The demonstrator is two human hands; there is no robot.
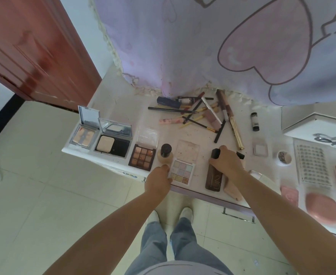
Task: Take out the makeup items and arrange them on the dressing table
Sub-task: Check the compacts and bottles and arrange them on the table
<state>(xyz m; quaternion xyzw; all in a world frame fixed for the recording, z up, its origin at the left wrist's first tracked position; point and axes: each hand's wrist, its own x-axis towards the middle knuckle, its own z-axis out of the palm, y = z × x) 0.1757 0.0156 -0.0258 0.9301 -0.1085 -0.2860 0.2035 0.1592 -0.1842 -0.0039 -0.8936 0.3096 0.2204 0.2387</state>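
White dressing table (123,114) — left grip (159,179) pinches pastel palette (182,171), right grip (225,161) clasps dark bottle (213,178).

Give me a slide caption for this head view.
Left hand touches pastel palette; right hand grips dark bottle on dressing table.

A bedroom or dressing corner in a home. Shown by a white dressing table (111,108) strewn with makeup: open mirrored powder compacts (113,138), a brown nine-pan eyeshadow palette (142,156), a loose heap of thin pencils and brushes (198,114). Backed by a draped lilac cloth printed with big pink hearts (202,46). Flanked by a reddish-brown panelled wooden door (34,50) on the left. Floored with pale cream tiles (44,205), edged by a black skirting strip (2,118) under a white wall.
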